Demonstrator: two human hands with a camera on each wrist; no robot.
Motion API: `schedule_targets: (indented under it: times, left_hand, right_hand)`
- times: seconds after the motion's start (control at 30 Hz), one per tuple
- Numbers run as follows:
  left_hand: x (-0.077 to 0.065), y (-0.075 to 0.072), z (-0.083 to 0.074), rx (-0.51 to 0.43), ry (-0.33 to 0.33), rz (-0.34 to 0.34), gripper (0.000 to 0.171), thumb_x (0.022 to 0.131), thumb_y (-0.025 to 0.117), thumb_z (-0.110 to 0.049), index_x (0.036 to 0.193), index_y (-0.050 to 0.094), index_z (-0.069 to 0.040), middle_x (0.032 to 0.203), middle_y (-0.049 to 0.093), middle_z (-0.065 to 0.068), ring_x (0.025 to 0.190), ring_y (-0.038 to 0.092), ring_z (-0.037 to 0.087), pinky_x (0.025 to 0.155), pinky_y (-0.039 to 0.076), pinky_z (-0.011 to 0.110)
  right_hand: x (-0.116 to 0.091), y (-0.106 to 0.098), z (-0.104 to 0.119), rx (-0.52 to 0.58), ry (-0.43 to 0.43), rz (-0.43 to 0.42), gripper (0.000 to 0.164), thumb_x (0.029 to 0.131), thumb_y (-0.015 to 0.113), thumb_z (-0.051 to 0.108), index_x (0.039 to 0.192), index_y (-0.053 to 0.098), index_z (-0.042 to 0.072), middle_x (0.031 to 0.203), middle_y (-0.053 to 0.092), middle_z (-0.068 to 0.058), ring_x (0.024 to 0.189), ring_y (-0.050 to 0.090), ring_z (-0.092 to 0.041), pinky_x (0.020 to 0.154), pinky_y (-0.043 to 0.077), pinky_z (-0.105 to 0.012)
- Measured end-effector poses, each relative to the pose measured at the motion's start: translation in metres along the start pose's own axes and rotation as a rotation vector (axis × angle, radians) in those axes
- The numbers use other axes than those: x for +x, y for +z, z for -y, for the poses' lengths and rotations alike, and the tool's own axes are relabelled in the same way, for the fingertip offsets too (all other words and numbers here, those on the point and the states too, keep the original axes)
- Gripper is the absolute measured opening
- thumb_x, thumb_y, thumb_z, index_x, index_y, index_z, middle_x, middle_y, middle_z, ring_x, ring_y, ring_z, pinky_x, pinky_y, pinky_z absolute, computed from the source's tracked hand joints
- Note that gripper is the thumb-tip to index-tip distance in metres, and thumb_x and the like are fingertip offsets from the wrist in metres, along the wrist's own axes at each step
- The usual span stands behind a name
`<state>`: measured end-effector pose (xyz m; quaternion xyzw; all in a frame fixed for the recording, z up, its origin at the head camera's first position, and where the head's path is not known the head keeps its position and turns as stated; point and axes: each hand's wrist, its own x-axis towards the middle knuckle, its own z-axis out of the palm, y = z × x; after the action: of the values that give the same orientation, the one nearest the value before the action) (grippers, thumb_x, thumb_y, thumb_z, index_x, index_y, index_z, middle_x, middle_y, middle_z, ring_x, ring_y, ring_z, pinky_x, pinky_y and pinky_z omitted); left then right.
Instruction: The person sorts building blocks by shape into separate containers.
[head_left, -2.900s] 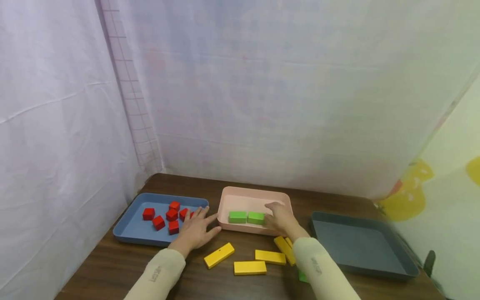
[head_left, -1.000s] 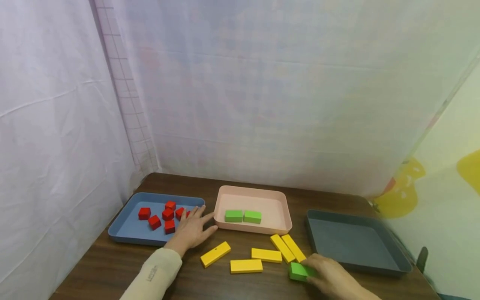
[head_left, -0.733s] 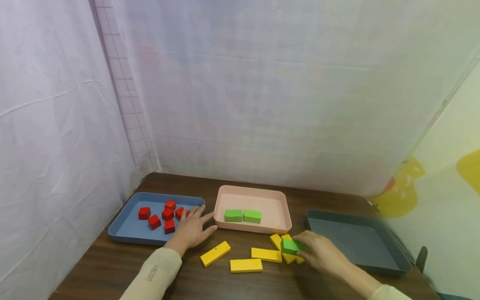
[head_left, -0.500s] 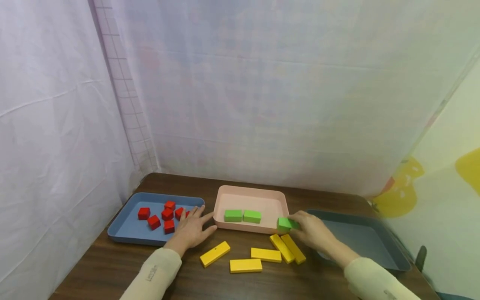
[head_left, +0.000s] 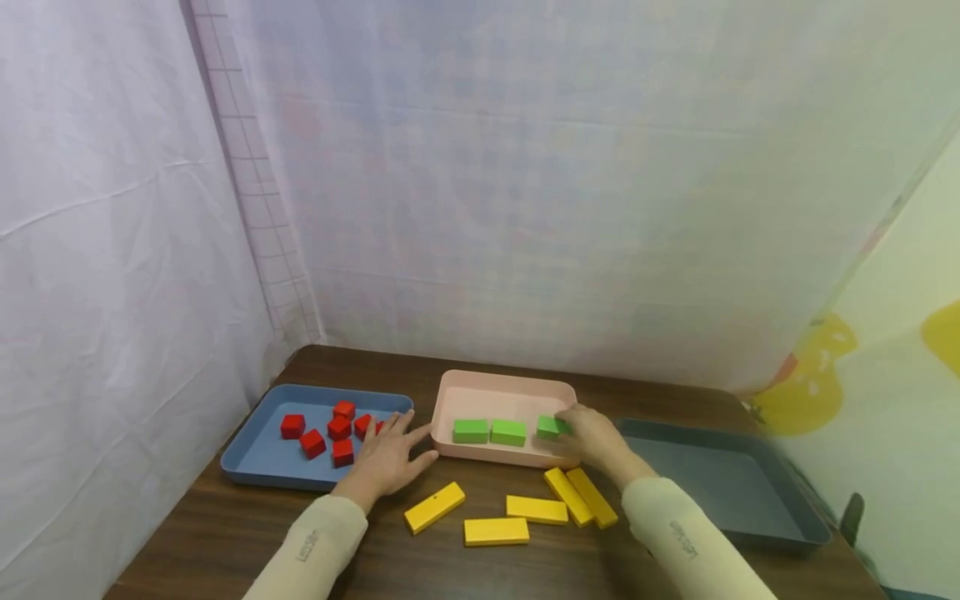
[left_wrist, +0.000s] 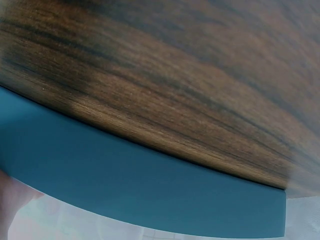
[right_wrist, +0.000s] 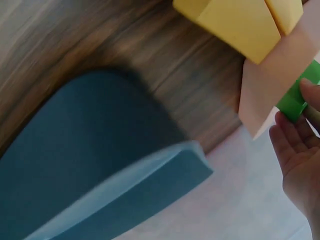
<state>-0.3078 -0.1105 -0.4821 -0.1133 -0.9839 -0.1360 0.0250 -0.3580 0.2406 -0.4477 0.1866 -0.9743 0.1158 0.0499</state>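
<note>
My right hand (head_left: 596, 439) pinches a green block (head_left: 550, 427) at the right end of the pink tray (head_left: 495, 402). In the right wrist view, thumb and fingers hold that green block (right_wrist: 292, 102) just behind the tray's pink wall (right_wrist: 270, 80). To its left in the tray, two more green blocks (head_left: 508, 432) lie side by side. My left hand (head_left: 386, 460) spreads its fingers over the right edge of the blue tray (head_left: 255, 458), partly covering the red cubes (head_left: 312, 443) inside. The left wrist view shows mostly the blue tray's outer wall (left_wrist: 135, 175).
Several yellow blocks (head_left: 497, 532) lie on the brown table (head_left: 420, 575) in front of the pink tray, two of them close by my right wrist. A dark grey-blue tray (head_left: 712, 475) stands at the right. White curtains (head_left: 525, 208) hang behind the table.
My right hand gripped the green block near the table's front right, then carried it past the yellow blocks to the pink tray. The left hand has stayed put.
</note>
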Motion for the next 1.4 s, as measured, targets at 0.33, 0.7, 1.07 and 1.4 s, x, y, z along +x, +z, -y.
schedule_targets:
  times: [0.33, 0.7, 1.07, 1.4]
  left_hand:
    - [0.0, 0.001, -0.006, -0.017, 0.017, -0.004, 0.06, 0.096, 0.053, -0.058, 0.148, 0.049, -0.029, 0.159, 0.032, 0.013, 0.145, 0.026, 0.039, 0.114, 0.008, 0.066]
    - [0.001, -0.001, -0.002, -0.018, 0.011, 0.001, 0.059, 0.096, 0.054, -0.056, 0.149, 0.048, -0.029, 0.159, 0.031, 0.014, 0.146, 0.025, 0.039, 0.114, 0.005, 0.066]
    - [0.002, -0.001, -0.006, -0.019, 0.007, 0.009, 0.06, 0.096, 0.054, -0.056, 0.149, 0.047, -0.029, 0.16, 0.03, 0.013, 0.146, 0.025, 0.039, 0.114, 0.005, 0.066]
    - [0.002, -0.002, -0.003, -0.009, 0.009, 0.014, 0.06, 0.097, 0.053, -0.056, 0.15, 0.047, -0.029, 0.159, 0.03, 0.013, 0.145, 0.026, 0.039, 0.114, 0.006, 0.066]
  right_hand:
    - [0.0, 0.005, -0.002, 0.069, 0.067, 0.031, 0.048, 0.095, 0.068, 0.019, 0.137, 0.057, 0.001, 0.139, 0.053, -0.025, 0.126, 0.05, -0.045, 0.105, 0.038, -0.059]
    - [-0.011, 0.005, 0.005, 0.167, -0.02, -0.037, 0.044, 0.095, 0.069, 0.02, 0.133, 0.06, -0.001, 0.133, 0.059, -0.021, 0.12, 0.056, -0.041, 0.101, 0.044, -0.056]
    - [-0.043, 0.009, 0.045, 0.341, -0.228, -0.051, 0.038, 0.092, 0.072, 0.016, 0.126, 0.066, 0.0, 0.119, 0.067, -0.012, 0.103, 0.066, -0.027, 0.089, 0.054, -0.045]
    - [-0.053, 0.02, 0.09, 0.287, -0.409, 0.087, 0.038, 0.093, 0.07, 0.016, 0.127, 0.065, 0.0, 0.122, 0.067, -0.008, 0.113, 0.062, -0.022, 0.097, 0.05, -0.04]
